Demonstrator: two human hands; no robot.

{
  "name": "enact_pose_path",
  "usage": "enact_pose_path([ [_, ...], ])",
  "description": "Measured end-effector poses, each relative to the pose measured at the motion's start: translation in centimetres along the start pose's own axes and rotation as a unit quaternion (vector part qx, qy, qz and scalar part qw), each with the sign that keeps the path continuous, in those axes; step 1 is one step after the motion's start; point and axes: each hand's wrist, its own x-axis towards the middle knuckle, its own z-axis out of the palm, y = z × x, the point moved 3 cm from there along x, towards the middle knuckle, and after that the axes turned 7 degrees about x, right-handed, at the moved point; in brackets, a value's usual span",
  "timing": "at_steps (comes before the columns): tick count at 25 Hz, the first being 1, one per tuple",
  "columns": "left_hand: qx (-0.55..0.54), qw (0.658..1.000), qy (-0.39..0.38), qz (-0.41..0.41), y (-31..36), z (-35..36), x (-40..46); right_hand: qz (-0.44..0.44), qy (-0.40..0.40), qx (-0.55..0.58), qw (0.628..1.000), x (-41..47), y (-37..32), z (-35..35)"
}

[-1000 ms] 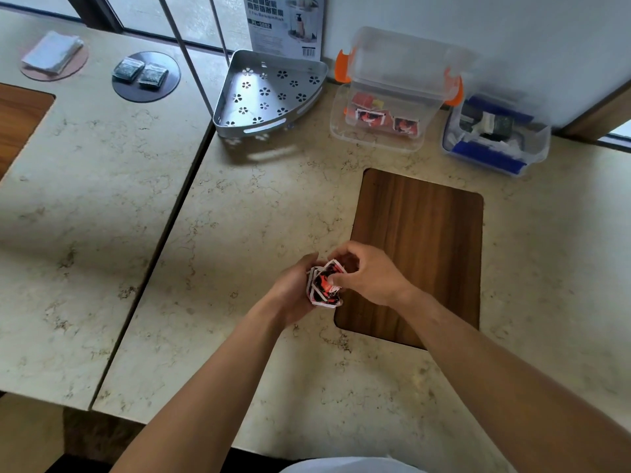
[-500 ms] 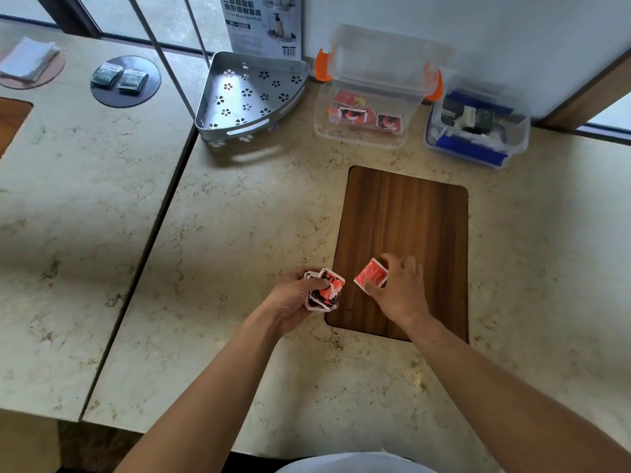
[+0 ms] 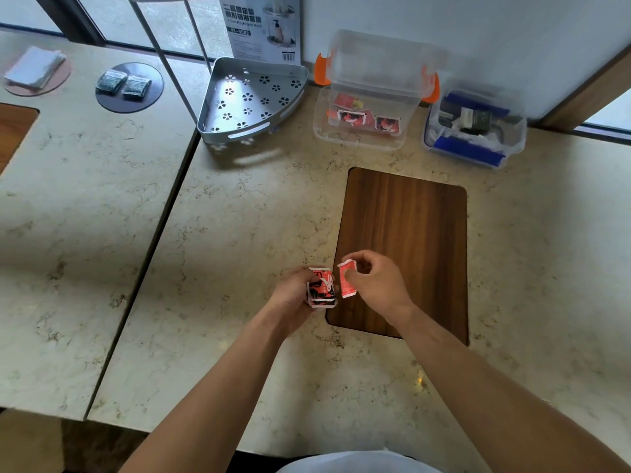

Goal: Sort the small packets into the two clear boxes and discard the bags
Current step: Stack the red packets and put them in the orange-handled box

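Observation:
My left hand (image 3: 290, 295) grips a small stack of red packets (image 3: 321, 288) with black and white print, held just left of the wooden inlay. My right hand (image 3: 379, 285) pinches a single red packet (image 3: 347, 283) beside the stack, close to it but apart. At the back stands a clear box with orange latches (image 3: 362, 138), lid up, with a few red packets inside. To its right is a clear box with blue latches (image 3: 474, 155) that holds dark and white packets.
A dark wooden inlay (image 3: 409, 240) is set in the marble counter. A grey perforated corner shelf (image 3: 249, 100) sits back left, a printed carton behind it. Two dark packets (image 3: 123, 84) lie on a round black disc; a white folded cloth (image 3: 34, 68) lies far left.
My right hand pulled one red packet off the stack, then brought it back close beside the stack. The left hand kept the stack in place.

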Motion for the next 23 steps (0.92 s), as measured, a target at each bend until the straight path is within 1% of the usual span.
enact_pose_path([
  [2,0.024,1.0,-0.012,0.008,-0.1,0.5,-0.1,-0.016,-0.027,-0.017,0.999,-0.4,-0.7,1.3],
  [4,0.033,0.999,-0.031,0.019,-0.1,1.1,-0.4,-0.008,-0.06,-0.02,0.998,-0.7,-1.0,2.3],
  [7,0.005,0.998,-0.057,0.017,-0.4,0.9,-0.5,0.015,-0.103,0.025,0.994,-0.9,-0.7,2.5],
  [9,-0.003,0.998,-0.061,0.027,-0.6,0.4,-0.2,0.023,-0.13,0.043,0.99,-1.0,-0.5,2.1],
  [11,-0.001,0.998,-0.044,0.043,-0.9,0.2,0.3,0.011,-0.122,0.048,0.991,-1.1,-0.3,1.7],
  [13,-0.018,0.999,-0.028,0.04,-0.7,0.4,0.6,-0.002,-0.063,0.054,0.997,-1.2,-0.2,1.3],
  [15,-0.038,0.999,-0.005,0.038,-0.2,0.7,0.6,0.02,0.007,0.046,0.999,-1.2,0.2,0.9],
  [16,-0.05,0.998,0.007,0.041,0.1,0.7,0.7,0.048,0.023,0.052,0.997,-1.2,0.4,0.9],
  [17,-0.062,0.997,0.014,0.044,0.3,0.9,0.9,0.082,0.016,0.067,0.994,-1.3,0.7,1.1],
  [19,-0.085,0.995,0.021,0.046,0.7,1.4,1.1,0.145,-0.041,0.106,0.983,-1.6,1.1,1.9],
  [20,-0.089,0.995,0.02,0.049,0.9,1.7,1.2,0.162,-0.068,0.131,0.976,-1.6,1.1,2.3],
  [21,-0.087,0.995,0.021,0.052,1.0,1.9,1.3,0.165,-0.084,0.158,0.97,-1.5,1.1,2.4],
  [23,-0.075,0.995,0.019,0.063,1.3,2.2,1.4,0.152,-0.088,0.209,0.962,-1.1,1.0,2.2],
])
